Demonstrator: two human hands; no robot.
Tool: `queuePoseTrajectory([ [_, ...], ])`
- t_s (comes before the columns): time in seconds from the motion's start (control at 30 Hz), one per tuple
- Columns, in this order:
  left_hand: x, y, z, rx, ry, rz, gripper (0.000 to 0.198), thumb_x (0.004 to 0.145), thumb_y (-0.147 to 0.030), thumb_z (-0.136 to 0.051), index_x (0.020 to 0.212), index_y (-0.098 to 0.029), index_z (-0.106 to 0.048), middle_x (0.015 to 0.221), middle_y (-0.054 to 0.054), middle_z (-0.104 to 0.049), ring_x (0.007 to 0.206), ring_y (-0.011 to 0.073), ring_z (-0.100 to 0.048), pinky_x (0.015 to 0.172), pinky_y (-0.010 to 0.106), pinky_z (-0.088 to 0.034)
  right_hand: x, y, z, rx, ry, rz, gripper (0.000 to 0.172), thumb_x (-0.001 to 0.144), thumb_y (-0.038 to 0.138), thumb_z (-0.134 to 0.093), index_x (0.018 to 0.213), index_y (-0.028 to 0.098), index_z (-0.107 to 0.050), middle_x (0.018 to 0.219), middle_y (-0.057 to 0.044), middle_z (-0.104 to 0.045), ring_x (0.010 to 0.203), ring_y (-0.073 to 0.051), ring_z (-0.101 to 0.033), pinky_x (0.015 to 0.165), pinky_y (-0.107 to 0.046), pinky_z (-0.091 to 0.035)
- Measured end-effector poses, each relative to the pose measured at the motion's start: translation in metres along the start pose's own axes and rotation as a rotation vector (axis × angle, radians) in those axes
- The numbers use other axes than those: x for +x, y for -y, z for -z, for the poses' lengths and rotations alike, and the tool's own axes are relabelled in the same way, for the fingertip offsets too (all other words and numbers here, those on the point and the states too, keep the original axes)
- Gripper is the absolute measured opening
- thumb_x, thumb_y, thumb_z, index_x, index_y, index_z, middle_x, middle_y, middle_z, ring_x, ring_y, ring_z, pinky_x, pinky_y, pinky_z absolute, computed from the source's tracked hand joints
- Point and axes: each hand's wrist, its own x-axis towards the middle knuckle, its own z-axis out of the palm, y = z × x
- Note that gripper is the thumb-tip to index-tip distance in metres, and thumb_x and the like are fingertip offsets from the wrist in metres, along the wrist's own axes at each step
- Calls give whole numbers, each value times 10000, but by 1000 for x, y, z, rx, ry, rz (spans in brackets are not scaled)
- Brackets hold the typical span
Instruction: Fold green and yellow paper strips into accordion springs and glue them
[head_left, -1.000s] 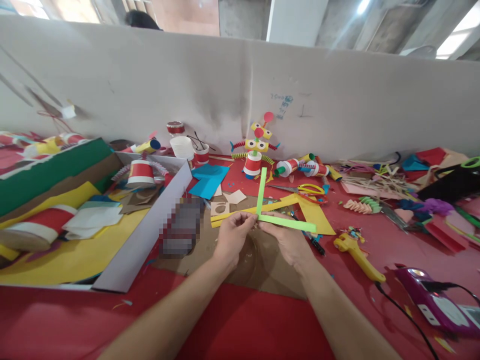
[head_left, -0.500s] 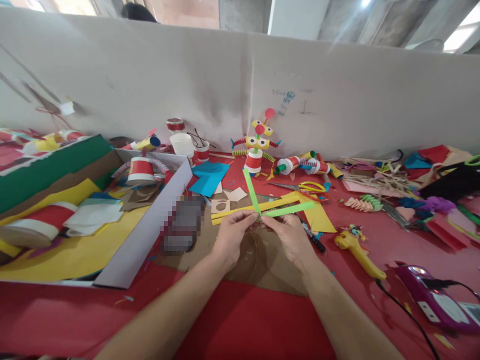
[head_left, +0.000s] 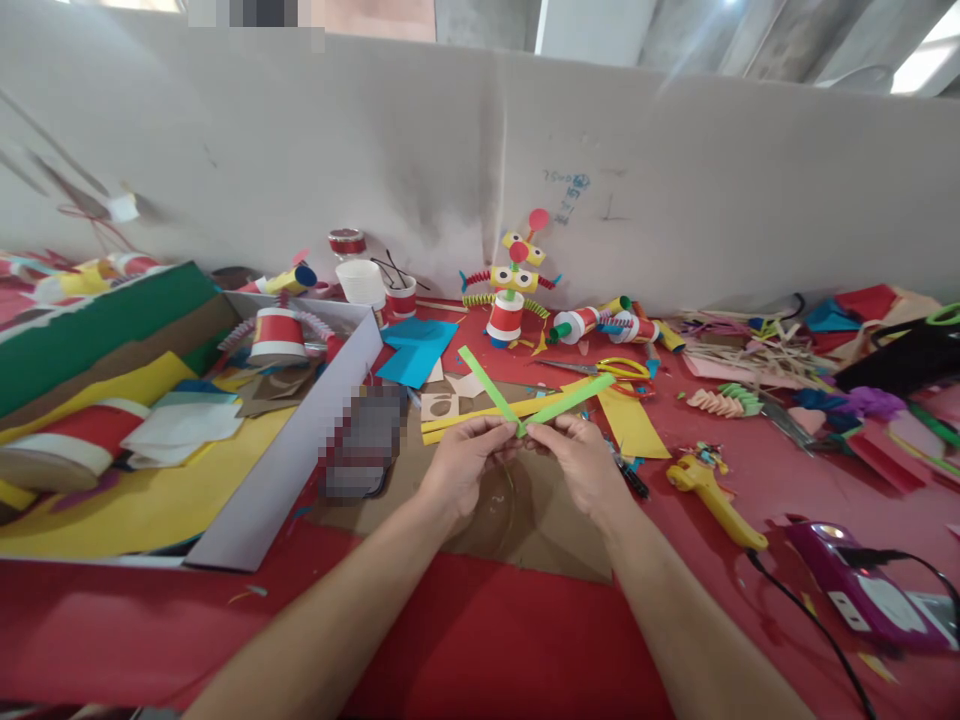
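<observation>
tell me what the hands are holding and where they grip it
The left hand and the right hand pinch the thin light-green paper strips at the corner where they meet.

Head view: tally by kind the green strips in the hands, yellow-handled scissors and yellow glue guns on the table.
green paper strips: 2, pinched where they meet by the left hand and the right hand
yellow-handled scissors: 1
yellow glue gun: 1
Total: 4
</observation>
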Motion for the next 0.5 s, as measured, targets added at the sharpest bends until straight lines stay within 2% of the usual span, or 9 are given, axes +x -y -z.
queuePoseTrajectory([
  [0.13,-1,2,-3,-39,-1,-5,168,622,-235,-721,711,-120,-637,725,36,-646,702,121,-613,699,237,-455,0,3,-2,48,17,-19,143,650,301,-670,617,168,-628,588,16,-598,583,-108,-523,616,-248,-404],
  [0.33,-3,8,-7,-70,-118,-89,159,618,-220,-719,682,-124,-609,681,20,-635,659,109,-602,668,227,-455,-4,-1,-6,-36,-7,53,178,648,334,-676,738,181,-663,734,-14,-662,697,-153,-581,693,-284,-427],
  [0.5,-4,9,-8,-135,-98,-65,147,628,-216,-714,696,-127,-617,740,42,-658,719,130,-623,709,238,-470,-7,-2,-8,-52,-29,52,174,657,345,-658,711,180,-673,715,-20,-671,719,-171,-581,705,-293,-425],
])
